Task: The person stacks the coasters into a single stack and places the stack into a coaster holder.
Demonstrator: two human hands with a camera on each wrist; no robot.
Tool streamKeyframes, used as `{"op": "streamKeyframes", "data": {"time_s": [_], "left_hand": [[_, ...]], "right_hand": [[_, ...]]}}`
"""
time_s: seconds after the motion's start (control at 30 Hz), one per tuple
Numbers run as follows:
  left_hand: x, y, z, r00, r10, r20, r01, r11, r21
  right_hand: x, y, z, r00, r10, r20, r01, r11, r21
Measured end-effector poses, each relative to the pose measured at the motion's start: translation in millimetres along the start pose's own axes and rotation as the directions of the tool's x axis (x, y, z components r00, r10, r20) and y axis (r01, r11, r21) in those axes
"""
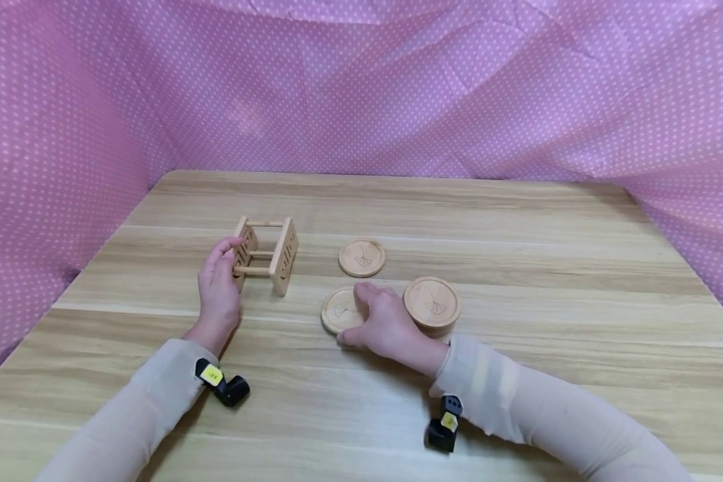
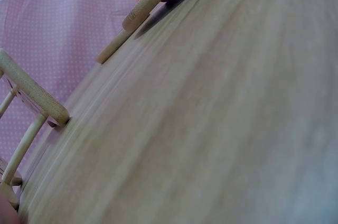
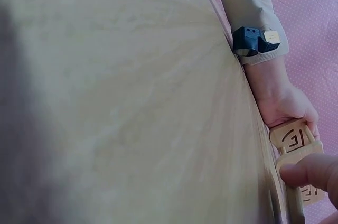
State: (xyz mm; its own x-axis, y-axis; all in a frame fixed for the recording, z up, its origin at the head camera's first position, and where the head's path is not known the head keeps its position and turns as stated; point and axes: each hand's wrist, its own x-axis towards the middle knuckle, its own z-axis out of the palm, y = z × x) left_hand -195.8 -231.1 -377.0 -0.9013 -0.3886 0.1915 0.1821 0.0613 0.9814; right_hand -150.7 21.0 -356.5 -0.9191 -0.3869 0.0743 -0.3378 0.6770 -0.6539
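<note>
A pink dotted cloth (image 1: 361, 87) hangs behind and beside the wooden table (image 1: 548, 254), on which everything else lies. The slatless rack (image 1: 286, 261), two cut-out side panels joined by thin rods (image 1: 253, 270), stands upright at the left of the table; the left hand (image 1: 219, 288) is clamped on its left panel, thumb and fingers about the edge, so the rack sits just right of that palm. The right hand (image 1: 388, 325) reaches in between the stack (image 1: 432, 301) and a coaster (image 1: 340, 311), thumb and fingers closed on that coaster's rim; most of the disc juts out to the left of the grip, toward the rack, and the left wrist view shows shadow beneath it. The stack stands just right of this hand, while the far coaster (image 1: 361, 259) lies flat beyond the gripped one, apart from both hands
</note>
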Motion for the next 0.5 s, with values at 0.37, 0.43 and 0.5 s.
{"op": "streamKeyframes", "data": {"time_s": [0.37,0.43,0.5], "left_hand": [[0.4,-1.5,-0.7,1.000,0.015,0.002,-0.015,1.000,-0.008],[0.6,-2.3,-0.8,1.000,0.015,0.002,-0.015,1.000,-0.007],[0.7,-2.7,-0.6,1.000,0.015,0.000,-0.015,1.000,-0.008]], "right_hand": [[-3,-7,-2.3,0.997,0.081,0.018,-0.082,0.995,0.059],[-3,-8,-3.7,0.996,0.091,0.007,-0.091,0.993,0.080],[-4,-10,-5.9,0.996,0.090,-0.010,-0.088,0.992,0.090]]}}
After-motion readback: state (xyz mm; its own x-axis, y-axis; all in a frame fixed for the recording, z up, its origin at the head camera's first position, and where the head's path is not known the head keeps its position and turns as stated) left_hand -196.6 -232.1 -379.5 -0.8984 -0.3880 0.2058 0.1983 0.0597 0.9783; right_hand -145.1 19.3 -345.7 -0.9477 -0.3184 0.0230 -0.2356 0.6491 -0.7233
